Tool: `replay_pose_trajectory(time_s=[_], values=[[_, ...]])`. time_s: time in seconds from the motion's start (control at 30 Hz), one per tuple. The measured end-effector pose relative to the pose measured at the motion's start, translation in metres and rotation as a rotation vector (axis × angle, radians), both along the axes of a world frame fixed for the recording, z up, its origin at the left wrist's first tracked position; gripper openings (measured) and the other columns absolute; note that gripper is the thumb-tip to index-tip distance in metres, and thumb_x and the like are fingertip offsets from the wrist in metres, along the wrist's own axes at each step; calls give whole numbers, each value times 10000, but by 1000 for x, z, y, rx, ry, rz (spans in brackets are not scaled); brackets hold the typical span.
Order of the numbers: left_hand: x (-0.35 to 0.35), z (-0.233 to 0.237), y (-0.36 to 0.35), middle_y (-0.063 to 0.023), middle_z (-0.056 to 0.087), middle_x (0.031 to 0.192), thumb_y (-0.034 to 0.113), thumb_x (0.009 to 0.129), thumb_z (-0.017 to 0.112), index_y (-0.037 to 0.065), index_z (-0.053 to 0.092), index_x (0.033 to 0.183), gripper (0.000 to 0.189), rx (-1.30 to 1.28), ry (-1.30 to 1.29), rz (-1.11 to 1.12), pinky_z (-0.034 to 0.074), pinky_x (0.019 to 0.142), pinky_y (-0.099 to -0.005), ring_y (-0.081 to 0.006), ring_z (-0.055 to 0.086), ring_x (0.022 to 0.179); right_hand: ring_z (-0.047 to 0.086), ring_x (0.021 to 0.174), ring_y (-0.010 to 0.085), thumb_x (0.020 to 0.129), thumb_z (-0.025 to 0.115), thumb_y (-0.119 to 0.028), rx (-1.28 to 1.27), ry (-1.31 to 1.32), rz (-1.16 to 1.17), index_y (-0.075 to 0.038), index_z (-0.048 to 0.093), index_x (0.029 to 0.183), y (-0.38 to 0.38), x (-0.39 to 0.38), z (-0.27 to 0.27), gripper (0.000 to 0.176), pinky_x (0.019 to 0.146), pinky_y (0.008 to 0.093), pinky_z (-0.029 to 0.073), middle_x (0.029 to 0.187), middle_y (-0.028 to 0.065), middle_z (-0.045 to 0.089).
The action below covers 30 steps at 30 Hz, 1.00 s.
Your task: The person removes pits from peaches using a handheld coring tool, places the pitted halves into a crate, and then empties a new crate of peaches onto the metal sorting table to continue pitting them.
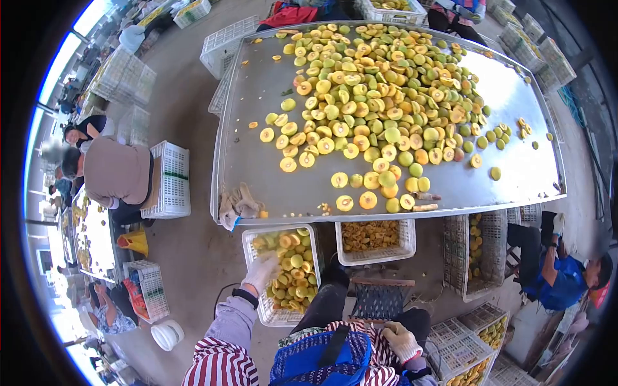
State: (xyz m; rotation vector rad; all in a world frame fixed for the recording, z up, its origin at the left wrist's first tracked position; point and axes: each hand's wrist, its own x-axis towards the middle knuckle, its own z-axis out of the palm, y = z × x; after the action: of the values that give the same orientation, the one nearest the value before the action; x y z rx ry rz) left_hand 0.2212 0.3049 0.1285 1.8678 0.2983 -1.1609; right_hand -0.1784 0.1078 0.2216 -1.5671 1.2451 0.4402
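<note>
My left hand (262, 271), in a white glove, is over the left side of a white plastic crate (247, 240) of yellow-green halved fruit (297, 260), perhaps plums or apricots. Its fingers are smeared by motion, so their grip cannot be told. By my right thigh rests my right hand (402, 341), also gloved, its fingers curled in; anything inside them is hidden. Ahead stands a metal table (257, 167) with a big heap of the same halved fruit (380, 96), many cut faces showing pits. Two short-handled tools (425, 207) lie by its near edge.
Crumpled gloves (239, 202) lie on the table's near left corner. A second crate (376, 260) under the edge holds small brown-orange pieces. Stacked crates (460, 347) stand at right. Other people (119, 167) sit at left, at right (560, 276) and beyond the table.
</note>
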Motion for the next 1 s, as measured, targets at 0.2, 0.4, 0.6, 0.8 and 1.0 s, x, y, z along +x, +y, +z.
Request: replay_pose_trajectory(time_s=[0.2, 0.4, 0.6, 0.8, 1.0], values=[[-20, -31, -67, -73, 682, 1103, 265, 960, 618, 12, 567, 1326, 448, -8, 103, -173, 536, 855, -273, -154, 667, 966, 688, 975, 369, 926, 629, -323, -71, -42, 175, -59, 629, 1215, -81, 43, -31, 391, 850, 428, 542, 1072, 168, 712], [-38, -36, -197, -171, 494, 1484, 251, 914, 657, 49, 433, 1485, 645, -126, -196, -419, 390, 1109, -348, -255, 497, 1348, 685, 930, 387, 911, 611, -302, -301, -81, 341, -72, 632, 1194, -197, 96, -96, 365, 818, 456, 541, 972, 186, 721], [-49, -94, -314, -154, 529, 1445, 288, 886, 683, 80, 547, 1382, 555, -118, -668, -535, 452, 1050, -391, -323, 510, 1330, 611, 1134, 351, 814, 674, -171, -888, -208, 489, -51, 600, 1199, -333, 126, -223, 409, 970, 443, 487, 1190, 161, 653], [-48, -142, -428, -137, 563, 1393, 277, 863, 699, 92, 558, 1345, 535, -146, -923, -584, 483, 1004, -436, -342, 532, 1289, 549, 1250, 309, 762, 729, -162, -987, -205, 437, -44, 588, 1214, -391, 138, -272, 488, 1065, 475, 411, 1248, 129, 632], [-55, -166, -471, -144, 537, 1422, 294, 855, 692, 104, 582, 1328, 521, 90, -1186, -822, 457, 1042, -449, -358, 507, 1310, 581, 1209, 303, 750, 760, -210, -955, -242, 444, -60, 609, 1191, -403, 137, -274, 490, 1001, 468, 433, 1198, 103, 664]])
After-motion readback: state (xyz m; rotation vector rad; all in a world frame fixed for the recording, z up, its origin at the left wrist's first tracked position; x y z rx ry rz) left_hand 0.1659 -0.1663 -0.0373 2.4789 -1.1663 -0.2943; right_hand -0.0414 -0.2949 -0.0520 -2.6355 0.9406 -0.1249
